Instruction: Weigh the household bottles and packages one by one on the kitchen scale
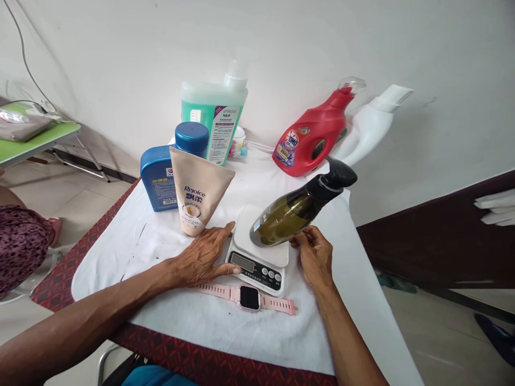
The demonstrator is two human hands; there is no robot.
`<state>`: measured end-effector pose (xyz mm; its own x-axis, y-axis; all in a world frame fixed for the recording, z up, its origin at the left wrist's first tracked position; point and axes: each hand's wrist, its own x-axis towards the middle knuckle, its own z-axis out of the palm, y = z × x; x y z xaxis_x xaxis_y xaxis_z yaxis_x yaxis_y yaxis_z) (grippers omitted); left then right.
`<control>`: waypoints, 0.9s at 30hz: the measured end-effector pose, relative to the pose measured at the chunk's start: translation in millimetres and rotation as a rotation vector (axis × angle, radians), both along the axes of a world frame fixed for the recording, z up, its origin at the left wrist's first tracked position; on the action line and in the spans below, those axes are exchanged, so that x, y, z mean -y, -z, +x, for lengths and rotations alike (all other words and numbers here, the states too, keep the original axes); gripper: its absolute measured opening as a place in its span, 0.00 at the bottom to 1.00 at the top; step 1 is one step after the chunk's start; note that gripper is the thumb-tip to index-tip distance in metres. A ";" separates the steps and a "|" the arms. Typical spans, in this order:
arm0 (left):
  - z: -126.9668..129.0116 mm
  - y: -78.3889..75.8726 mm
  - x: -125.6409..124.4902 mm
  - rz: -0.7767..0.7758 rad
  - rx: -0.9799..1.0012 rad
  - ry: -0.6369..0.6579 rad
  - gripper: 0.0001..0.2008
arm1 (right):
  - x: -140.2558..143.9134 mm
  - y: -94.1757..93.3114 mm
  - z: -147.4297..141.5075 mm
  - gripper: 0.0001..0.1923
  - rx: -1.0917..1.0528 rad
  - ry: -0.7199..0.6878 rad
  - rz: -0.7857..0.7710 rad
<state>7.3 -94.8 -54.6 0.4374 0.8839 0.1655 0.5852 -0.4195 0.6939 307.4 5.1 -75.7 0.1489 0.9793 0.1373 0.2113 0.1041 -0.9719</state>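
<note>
Dark pump bottle (277, 220) on the white scale (242, 233)
My left hand (204, 256) spreads wide, thumb at the scale's front; my right hand (317, 254) curls beside the bottle, whether gripping I can't tell.

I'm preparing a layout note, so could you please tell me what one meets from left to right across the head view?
Green table, blue bottle, beige Rejoice tube, kitchen scale, right hand, white bottle.

The pump bottle (281, 219) stands on the scale (263, 258), watch (249, 298) before it, seemingly a tub (238, 143) behind.
</note>
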 end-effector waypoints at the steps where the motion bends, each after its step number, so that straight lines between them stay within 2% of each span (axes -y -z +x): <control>1: 0.0 -0.1 0.0 -0.004 0.006 -0.001 0.48 | 0.1 0.3 -0.4 0.15 -0.002 0.000 0.000; 4: -0.3 -0.7 0.2 -0.020 0.023 -0.012 0.48 | 1.5 -1.5 -2.0 0.17 -0.014 0.000 0.004; 7: -1.0 -0.9 0.6 -0.041 0.020 -0.017 0.48 | 4.1 -15.7 -4.0 0.20 -0.052 0.002 0.021; 10: -1.2 -0.2 0.8 -0.043 0.012 -0.016 0.48 | 8.0 -47.0 -9.8 0.25 -0.108 -0.042 0.123; 12: -0.9 0.9 0.5 -0.019 0.008 -0.013 0.47 | 11.5 -71.5 -18.8 0.33 -0.108 -0.163 0.253; 15: -0.6 2.9 0.0 0.020 0.006 -0.009 0.47 | 18.3 -97.0 -40.6 0.44 0.067 -0.293 0.243; 16: -0.8 3.5 -0.1 0.024 0.006 -0.009 0.47 | 20.8 -100.4 -48.5 0.46 0.129 -0.305 0.187; 19: -2.1 4.5 0.2 0.019 0.003 -0.005 0.47 | 27.8 -97.7 -66.5 0.40 0.203 -0.254 0.085; 23: -4.1 4.8 0.8 0.025 0.005 0.000 0.46 | 27.5 -89.9 -69.3 0.35 0.153 -0.203 0.112; 27: -4.2 6.3 0.4 0.017 0.017 0.012 0.47 | -5.5 -98.5 -56.7 0.28 0.108 -0.108 0.188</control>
